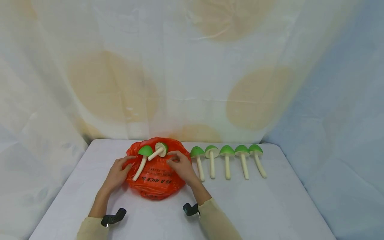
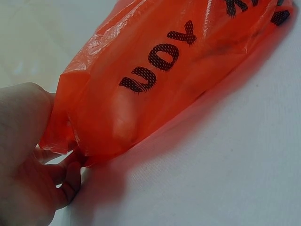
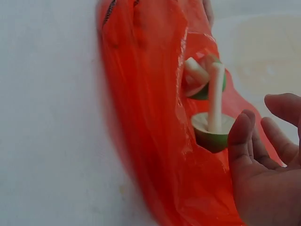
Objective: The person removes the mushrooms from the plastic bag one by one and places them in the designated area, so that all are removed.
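Your L hand (image 1: 116,174) has its fingers curled round the L edge of the red plastic bag (image 1: 156,194), gripping the film. Your R hand (image 1: 183,169) is above the bag's R side, thumb & fingers apart, nothing held; can't tell if it's touching the film. The two hands are well apart, w/ the bag btwn them.

The bag lies nr the far edge of the tabletop (image 1: 255,213), toward its far L corner, black lettering facing up. Two green-capped mushrooms sit in its open mouth: the L one (image 1: 145,151) w/ stem pointing to the near edge, tilted a bit L; the R one (image 1: 161,149) w/ cap underside toward you, stem toward the first one's cap. R wrist view has your fingers right by one cap.

Five more mushrooms (image 1: 227,151) lie in a row R of the bag, caps toward the far edge, stems toward you; the last is nearest the far R corner.

You've a black device (image 1: 114,217) on each wrist, plus beige sleeves (image 1: 219,221). Behind the tabletop: a pale sheet w/ tan round spots (image 1: 112,86).
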`<state>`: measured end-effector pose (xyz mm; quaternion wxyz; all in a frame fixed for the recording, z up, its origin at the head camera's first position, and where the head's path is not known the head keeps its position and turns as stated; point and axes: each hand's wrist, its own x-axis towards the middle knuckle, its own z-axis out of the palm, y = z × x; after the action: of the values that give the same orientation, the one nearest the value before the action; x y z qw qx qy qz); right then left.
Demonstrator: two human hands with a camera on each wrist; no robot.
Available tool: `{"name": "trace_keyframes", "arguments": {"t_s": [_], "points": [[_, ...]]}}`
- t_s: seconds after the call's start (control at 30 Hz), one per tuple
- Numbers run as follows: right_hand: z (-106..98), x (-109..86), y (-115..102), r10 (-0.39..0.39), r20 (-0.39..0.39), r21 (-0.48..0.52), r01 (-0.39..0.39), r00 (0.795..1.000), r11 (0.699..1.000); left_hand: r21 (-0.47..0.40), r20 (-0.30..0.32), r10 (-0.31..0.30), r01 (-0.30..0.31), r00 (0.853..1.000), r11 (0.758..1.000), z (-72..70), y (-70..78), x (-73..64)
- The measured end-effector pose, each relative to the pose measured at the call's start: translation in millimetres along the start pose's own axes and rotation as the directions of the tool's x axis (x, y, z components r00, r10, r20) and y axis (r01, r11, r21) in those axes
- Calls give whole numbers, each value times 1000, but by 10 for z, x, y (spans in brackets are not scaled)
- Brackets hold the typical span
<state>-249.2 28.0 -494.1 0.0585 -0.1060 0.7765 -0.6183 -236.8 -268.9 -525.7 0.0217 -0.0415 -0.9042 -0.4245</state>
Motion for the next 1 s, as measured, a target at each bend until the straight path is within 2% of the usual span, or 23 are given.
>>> {"name": "trace_keyframes", "arguments": {"t_s": [0.23,0.43,0.73,1.0], "points": [[169,103,83,33,9,35,-33,999,999,-2,-1,-6,6,1000,1000,0,12,-6],[282,137,103,74,46,10,-74,996,997,-21,1,-3,3,1000,1000,8,27,-9],[438,203,102,117,9,17,-117,993,993,-24,2,-9,9,1000,1000,7,37,-7],[580,230,75,199,-18,69,-197,980,978,-25,-6,-1,1,1000,1000,22,6,-17]]}}
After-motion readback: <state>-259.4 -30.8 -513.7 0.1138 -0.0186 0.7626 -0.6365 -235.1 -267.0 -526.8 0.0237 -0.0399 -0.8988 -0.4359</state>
